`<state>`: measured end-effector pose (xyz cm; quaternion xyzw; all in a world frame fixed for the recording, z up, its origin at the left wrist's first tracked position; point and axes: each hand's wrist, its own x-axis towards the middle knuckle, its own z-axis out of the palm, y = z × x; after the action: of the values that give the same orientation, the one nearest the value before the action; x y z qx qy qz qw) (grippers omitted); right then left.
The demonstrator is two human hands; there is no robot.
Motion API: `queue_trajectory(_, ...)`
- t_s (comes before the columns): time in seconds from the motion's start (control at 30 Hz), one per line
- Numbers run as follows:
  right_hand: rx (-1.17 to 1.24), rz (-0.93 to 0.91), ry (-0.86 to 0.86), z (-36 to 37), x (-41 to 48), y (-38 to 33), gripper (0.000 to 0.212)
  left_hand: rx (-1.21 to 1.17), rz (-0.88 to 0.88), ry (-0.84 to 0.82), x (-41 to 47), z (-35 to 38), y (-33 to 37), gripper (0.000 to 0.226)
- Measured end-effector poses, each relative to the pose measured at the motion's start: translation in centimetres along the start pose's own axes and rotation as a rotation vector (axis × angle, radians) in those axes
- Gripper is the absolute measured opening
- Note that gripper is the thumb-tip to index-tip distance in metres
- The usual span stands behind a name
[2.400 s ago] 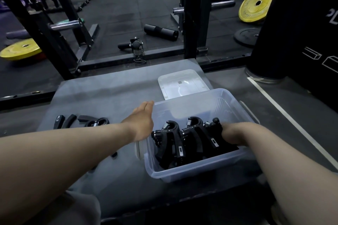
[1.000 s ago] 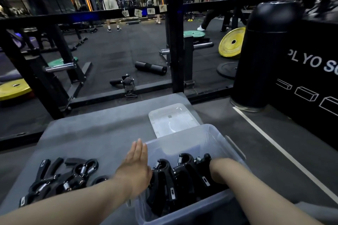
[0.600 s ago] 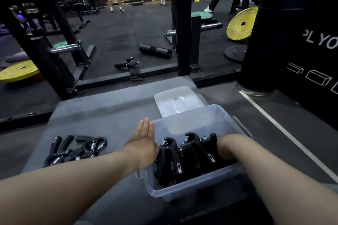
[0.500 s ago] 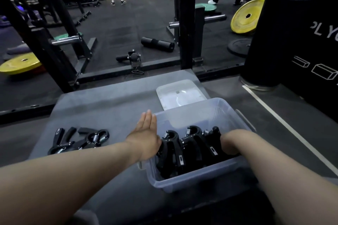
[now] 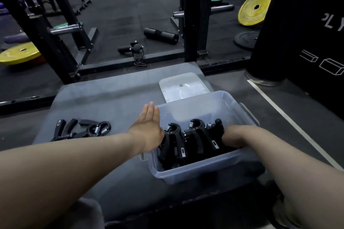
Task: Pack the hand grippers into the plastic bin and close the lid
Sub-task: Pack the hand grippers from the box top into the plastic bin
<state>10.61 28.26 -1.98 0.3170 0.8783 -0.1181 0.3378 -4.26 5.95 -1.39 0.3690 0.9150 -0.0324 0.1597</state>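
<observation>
L hand (image 5: 147,130) fingers (image 5: 149,110) straight, together by bin (image 5: 195,171); R hand's (image 5: 231,136) can't tell (box (image 5: 307,42): "PLY").

You are viewing the scene through a single wide-angle camera worn on your head. It is facing forward and tilting down, so the grey surface (image 5: 104,98) is filling the lower half of the frame. The gym floor (image 5: 121,15) is receding toward the top edge. The camera is sitting close to the work. Your left forearm (image 5: 65,163) and right forearm (image 5: 288,163) are entering from the bottom corners. The left grip (image 5: 149,128) and right grip (image 5: 232,135) are reaching the plastic bin (image 5: 195,171) just below and right of frame centre. Sideways, the view is spanning from a yellow plate (image 5: 18,53) at the left edge to a black cylinder (image 5: 297,24) at the right.
</observation>
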Motion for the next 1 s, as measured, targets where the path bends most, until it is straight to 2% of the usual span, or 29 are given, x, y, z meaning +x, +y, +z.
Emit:
queue_trajectory(0.13,-0.214,0.035,-0.087,0.0,-0.3,-1.3,0.045,0.007,0.003,0.003,-0.1,-0.2,0.0,0.073)
queue_trajectory(0.27,-0.203,0.041,-0.121,-0.4,-0.6,-1.5,0.048,0.002,0.012,0.006,-0.2,-0.2,0.0,0.073)
queue_trajectory(0.33,-0.161,0.092,-0.113,-0.3,0.5,-0.8,0.057,-0.008,0.011,0.001,-0.2,-0.2,-0.1,0.072)
queue_trajectory(0.47,-0.223,0.126,-0.11,-0.7,1.1,-0.6,0.059,-0.011,0.013,0.0,-0.2,-0.2,-0.3,0.073)
queue_trajectory(0.53,-0.213,0.099,-0.08,-1.5,0.9,-0.9,0.052,-0.015,0.015,0.0,-0.1,-0.2,-0.4,0.073)
queue_trajectory(0.63,-0.094,0.111,0.108,-2.7,1.8,-1.0,0.035,-0.036,0.023,0.004,-0.1,-0.1,-0.5,0.073)
queue_trajectory(0.7,-0.024,0.069,0.203,-2.5,2.5,-0.8,0.04,-0.041,0.024,0.01,-0.1,0.0,-0.5,0.074)
queue_trajectory(0.77,-0.002,-0.026,0.2,-1.4,2.8,-0.7,0.05,-0.041,0.022,0.013,-0.1,0.0,-0.4,0.074)
queue_trajectory(0.9,0.036,-0.156,0.251,0.2,3.7,-0.5,0.025,-0.033,0.014,0.013,-0.1,0.0,-0.2,0.074)
queue_trajectory(1.0,0.099,-0.176,0.321,0.2,4.1,-0.1,0.02,-0.035,0.017,0.016,-0.1,0.1,-0.3,0.073)
